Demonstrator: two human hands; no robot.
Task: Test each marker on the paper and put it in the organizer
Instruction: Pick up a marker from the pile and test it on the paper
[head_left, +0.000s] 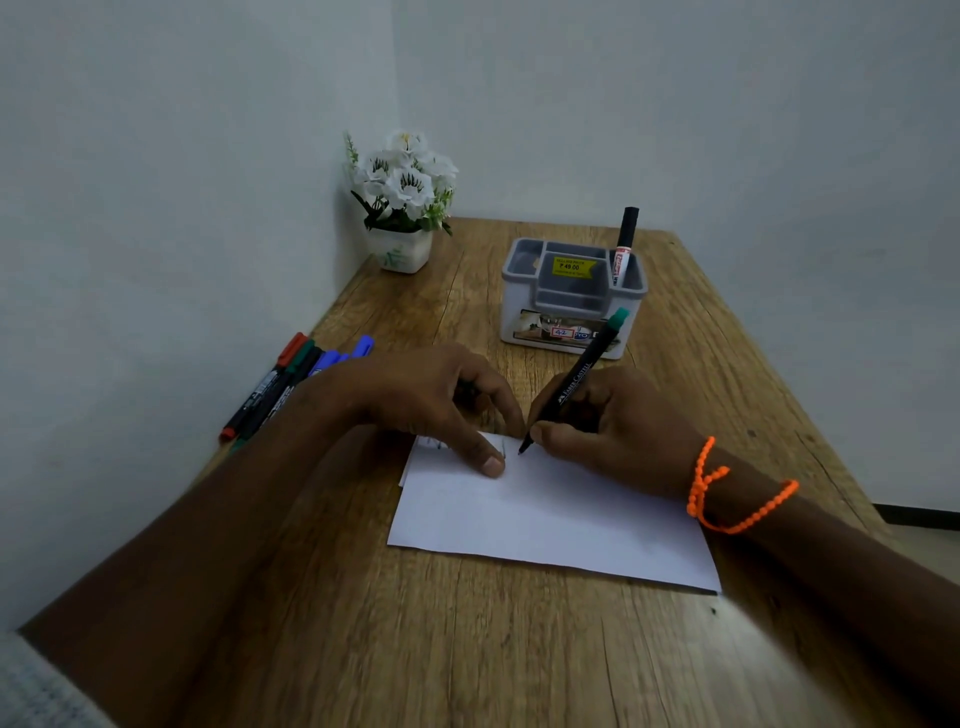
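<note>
A white sheet of paper (550, 514) lies on the wooden table in front of me. My right hand (613, 426) grips a black marker with a green end (582, 371), its tip touching the paper's far edge. My left hand (431, 400) rests on the paper's top left corner, thumb pressed flat; whether it hides a cap I cannot tell. Faint marks show beside that thumb. Behind stands a grey organizer (571, 296) with one black-capped marker (625, 244) upright in its right compartment. Several markers (291, 379) with red, green, black and blue caps lie at the table's left edge.
A white pot of white artificial flowers (402, 208) stands in the back left corner against the wall. Walls close the table (467, 623) on the left and back. An orange bead bracelet (727, 499) circles my right wrist.
</note>
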